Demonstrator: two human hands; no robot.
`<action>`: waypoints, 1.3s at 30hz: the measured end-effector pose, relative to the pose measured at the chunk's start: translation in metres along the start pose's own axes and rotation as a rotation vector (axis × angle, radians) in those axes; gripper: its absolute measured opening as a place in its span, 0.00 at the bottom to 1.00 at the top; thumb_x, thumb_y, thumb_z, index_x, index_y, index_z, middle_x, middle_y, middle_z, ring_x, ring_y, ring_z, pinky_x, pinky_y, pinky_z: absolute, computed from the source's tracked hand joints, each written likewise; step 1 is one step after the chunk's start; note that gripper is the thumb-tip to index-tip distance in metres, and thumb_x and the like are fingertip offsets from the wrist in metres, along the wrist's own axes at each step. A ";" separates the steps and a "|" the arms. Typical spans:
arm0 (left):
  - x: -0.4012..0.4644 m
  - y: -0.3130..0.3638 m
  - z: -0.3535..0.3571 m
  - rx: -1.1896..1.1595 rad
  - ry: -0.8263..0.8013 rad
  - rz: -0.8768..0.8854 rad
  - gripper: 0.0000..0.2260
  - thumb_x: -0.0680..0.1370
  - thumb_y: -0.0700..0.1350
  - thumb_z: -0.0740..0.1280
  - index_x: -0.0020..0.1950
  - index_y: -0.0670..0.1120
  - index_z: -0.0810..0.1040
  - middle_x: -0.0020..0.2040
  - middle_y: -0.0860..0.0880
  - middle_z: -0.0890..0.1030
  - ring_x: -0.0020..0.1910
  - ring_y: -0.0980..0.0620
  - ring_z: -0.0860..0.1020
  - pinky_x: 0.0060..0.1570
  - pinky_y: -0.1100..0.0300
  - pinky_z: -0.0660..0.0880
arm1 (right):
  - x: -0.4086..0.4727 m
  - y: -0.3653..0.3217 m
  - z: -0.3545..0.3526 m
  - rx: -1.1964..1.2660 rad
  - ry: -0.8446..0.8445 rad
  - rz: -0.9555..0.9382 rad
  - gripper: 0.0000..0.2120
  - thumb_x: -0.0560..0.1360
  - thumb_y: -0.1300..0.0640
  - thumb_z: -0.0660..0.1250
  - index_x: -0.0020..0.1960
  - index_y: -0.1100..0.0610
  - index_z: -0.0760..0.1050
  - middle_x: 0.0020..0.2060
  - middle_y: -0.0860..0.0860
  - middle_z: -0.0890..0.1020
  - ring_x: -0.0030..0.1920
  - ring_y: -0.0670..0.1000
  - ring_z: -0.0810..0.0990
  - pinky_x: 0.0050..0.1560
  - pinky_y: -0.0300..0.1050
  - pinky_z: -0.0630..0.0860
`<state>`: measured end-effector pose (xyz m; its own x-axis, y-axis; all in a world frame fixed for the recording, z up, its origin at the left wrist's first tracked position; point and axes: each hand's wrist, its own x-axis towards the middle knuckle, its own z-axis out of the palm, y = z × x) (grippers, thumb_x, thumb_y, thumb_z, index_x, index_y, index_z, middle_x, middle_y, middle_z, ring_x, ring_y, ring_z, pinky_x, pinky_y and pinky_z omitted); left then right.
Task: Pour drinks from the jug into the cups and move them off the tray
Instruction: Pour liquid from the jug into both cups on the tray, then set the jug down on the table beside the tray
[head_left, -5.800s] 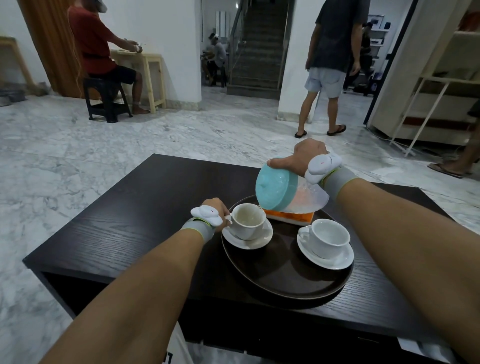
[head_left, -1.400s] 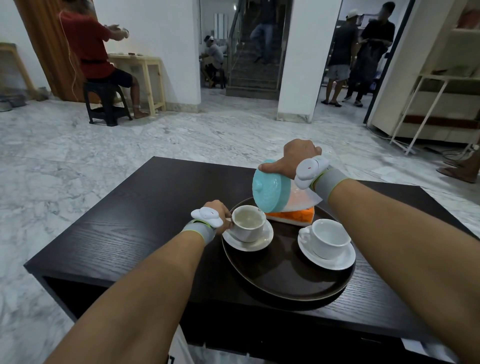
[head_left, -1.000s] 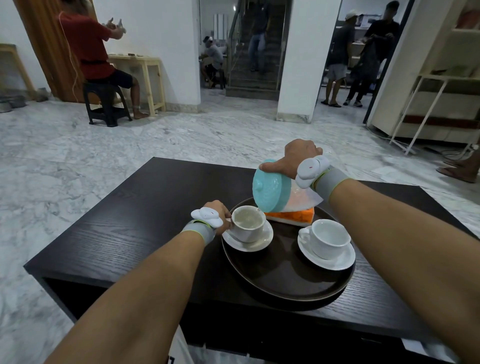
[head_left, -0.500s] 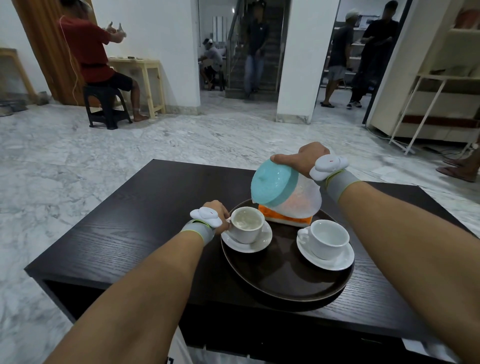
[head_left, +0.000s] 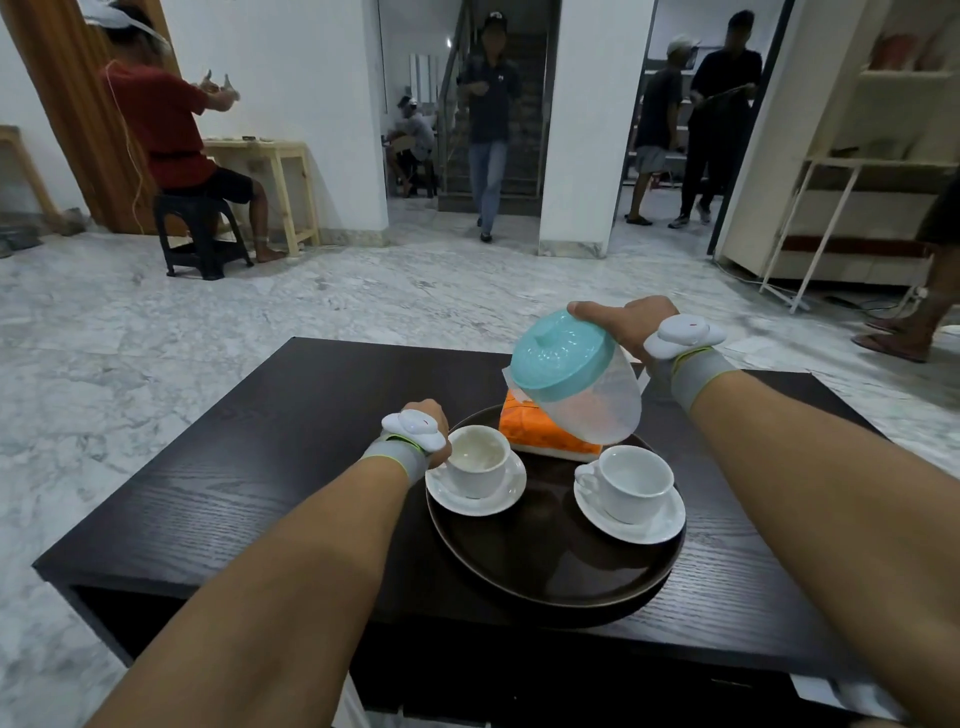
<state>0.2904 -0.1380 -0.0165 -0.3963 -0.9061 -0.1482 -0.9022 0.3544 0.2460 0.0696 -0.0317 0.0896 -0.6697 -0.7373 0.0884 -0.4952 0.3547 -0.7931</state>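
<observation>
A clear plastic jug (head_left: 592, 400) with a turquoise lid hangs tilted above the back of the round dark tray (head_left: 545, 582), gripped by my right hand (head_left: 621, 325). Two white cups on saucers stand on the tray. The left cup (head_left: 477, 460) holds pale liquid, and my left hand (head_left: 431, 418) holds it by its left side. The right cup (head_left: 631, 483) stands untouched below the jug, its handle pointing left. An orange tissue pack (head_left: 540, 434) lies on the tray's far side, partly behind the jug.
The tray sits on a dark wooden table (head_left: 260, 467), overhanging its front edge slightly. Marble floor surrounds the table. A person in red (head_left: 171, 130) sits at a small wooden table far left; other people stand or walk near the stairs and doorway.
My right hand has swung the jug rightward and more upright, away from the left cup toward the right cup. My left hand stays on the left cup, which now holds liquid.
</observation>
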 end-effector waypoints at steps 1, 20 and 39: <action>-0.001 0.003 -0.002 0.006 0.012 0.006 0.13 0.72 0.39 0.63 0.52 0.49 0.83 0.46 0.52 0.80 0.42 0.48 0.77 0.39 0.64 0.70 | -0.002 0.001 -0.002 0.025 0.008 0.013 0.35 0.53 0.28 0.72 0.38 0.60 0.78 0.37 0.55 0.81 0.38 0.57 0.80 0.41 0.49 0.78; -0.013 0.122 -0.017 -0.330 0.011 0.269 0.21 0.71 0.52 0.72 0.64 0.52 0.80 0.63 0.50 0.81 0.60 0.48 0.79 0.63 0.57 0.75 | -0.023 0.029 -0.075 0.324 0.122 0.164 0.22 0.67 0.39 0.74 0.49 0.55 0.74 0.42 0.51 0.77 0.32 0.46 0.72 0.28 0.40 0.68; -0.002 0.246 0.040 -0.607 -0.160 0.471 0.17 0.69 0.43 0.76 0.58 0.43 0.84 0.53 0.45 0.86 0.51 0.48 0.83 0.57 0.53 0.79 | -0.014 0.133 -0.137 0.402 0.266 0.347 0.24 0.63 0.35 0.73 0.39 0.56 0.78 0.35 0.51 0.83 0.35 0.53 0.82 0.35 0.43 0.78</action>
<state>0.0624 -0.0395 0.0059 -0.7753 -0.6312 -0.0229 -0.4004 0.4631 0.7907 -0.0629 0.1043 0.0650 -0.8965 -0.4290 -0.1102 -0.0084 0.2653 -0.9641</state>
